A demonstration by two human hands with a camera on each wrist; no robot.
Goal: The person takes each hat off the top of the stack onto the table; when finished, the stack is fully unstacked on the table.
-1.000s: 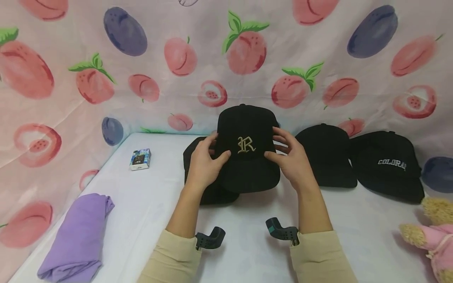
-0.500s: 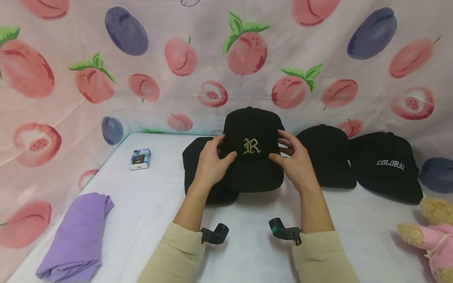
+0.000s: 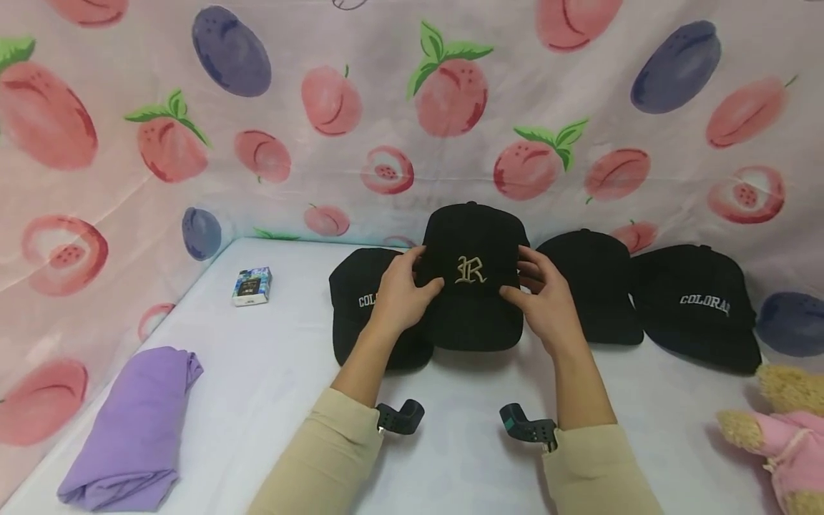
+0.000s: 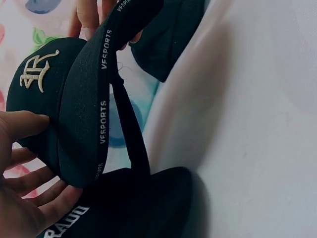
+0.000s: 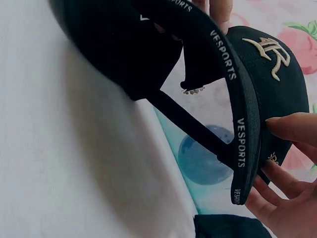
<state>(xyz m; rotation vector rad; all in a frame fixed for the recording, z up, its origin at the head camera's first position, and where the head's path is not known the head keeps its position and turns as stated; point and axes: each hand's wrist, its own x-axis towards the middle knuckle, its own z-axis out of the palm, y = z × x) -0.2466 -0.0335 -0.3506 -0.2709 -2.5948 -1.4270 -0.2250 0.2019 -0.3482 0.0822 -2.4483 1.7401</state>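
A black baseball cap (image 3: pixel 475 232) with a gold letter emblem is held up in front of me, brim toward me. My left hand (image 3: pixel 404 295) grips its left side, thumb on the front near the brim and fingers behind. On the opposite side my right hand (image 3: pixel 548 297) pinches it the same way. In the left wrist view, white VESPORTS print runs along the cap's edge (image 4: pixel 104 114). A thin back strap (image 5: pixel 193 124) crosses its opening in the right wrist view. Behind my left hand lies another black cap (image 3: pixel 350 322), its white lettering partly covered.
To the right stand a plain-looking black cap (image 3: pixel 589 286) and a black cap with white lettering (image 3: pixel 695 329). A small blue box (image 3: pixel 252 286) and a folded purple cloth (image 3: pixel 129 436) lie at left. A plush toy (image 3: pixel 788 443) in pink sits at the right edge.
Both hands have carried the gold-lettered cap to the right and slightly down. Part of the white lettering on the left cap has come into view.
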